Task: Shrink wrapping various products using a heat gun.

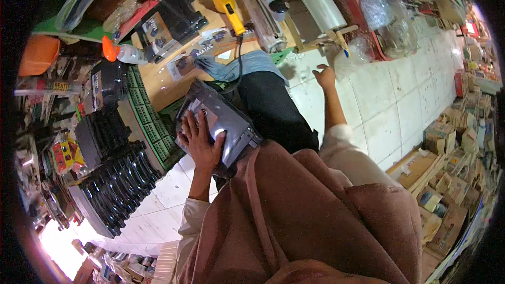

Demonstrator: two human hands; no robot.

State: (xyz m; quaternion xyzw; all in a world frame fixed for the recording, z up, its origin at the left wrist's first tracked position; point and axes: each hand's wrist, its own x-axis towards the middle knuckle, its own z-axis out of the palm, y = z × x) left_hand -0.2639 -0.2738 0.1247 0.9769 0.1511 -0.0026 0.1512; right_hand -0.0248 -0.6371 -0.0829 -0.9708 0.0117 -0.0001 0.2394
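A black plastic case in shiny clear wrap (234,131), with a printed label on its face, rests tilted on my lap. My left hand (200,142) lies on it with the fingers spread flat over the label. Out to the right, over the white tiled floor, my right hand (325,78) is held away from my body. Its thumb and forefinger stand apart, and no object shows in it; the other fingers are partly hidden. A grey-blue cloth (247,66) lies just beyond my knee at the bench edge.
The wooden bench (163,92) ahead carries wrapped black cases (168,23), a yellow heat gun (227,5) with its cord, and a spray bottle (129,53). A clear film roll (321,4) stands beyond my right hand. Black ribbed parts (113,186) stack at left; cardboard boxes (439,139) line the right.
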